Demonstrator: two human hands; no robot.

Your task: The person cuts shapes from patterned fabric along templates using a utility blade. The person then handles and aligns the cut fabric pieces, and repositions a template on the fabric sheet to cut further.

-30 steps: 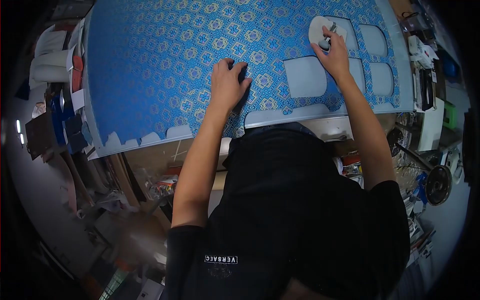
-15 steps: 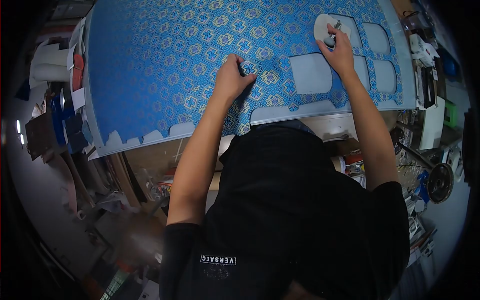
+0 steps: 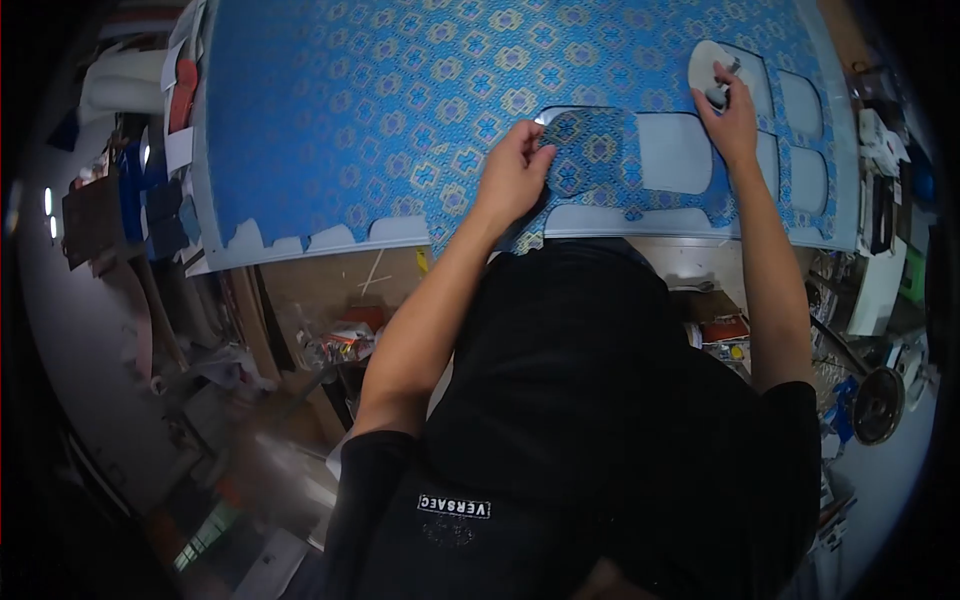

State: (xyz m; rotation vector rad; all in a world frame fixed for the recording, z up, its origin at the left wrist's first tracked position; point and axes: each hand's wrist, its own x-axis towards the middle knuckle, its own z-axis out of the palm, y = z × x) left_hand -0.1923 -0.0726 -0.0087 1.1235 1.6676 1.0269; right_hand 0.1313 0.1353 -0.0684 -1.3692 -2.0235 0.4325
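Note:
Blue patterned fabric [image 3: 400, 110] covers most of a pale board, with several rounded cut-outs at the right. My left hand [image 3: 517, 172] pinches the edge of a cut fabric piece [image 3: 590, 150], lifted so that part of a new opening shows behind it. My right hand [image 3: 730, 115] has its fingers round the small metal handle of a tool, which rests against a white rounded template [image 3: 705, 68] on the fabric. The tool's blade end cannot be made out.
The pale board [image 3: 400, 232] shows along the near edge. Paper and rolls [image 3: 120, 85] lie at the left. White items [image 3: 880, 140] stand right of the table, with a round fan [image 3: 878, 405] below them.
My left hand has lifted a cut piece, baring an opening under it. The whole view has shifted, so table and hands appear further right. My right hand stays at the template.

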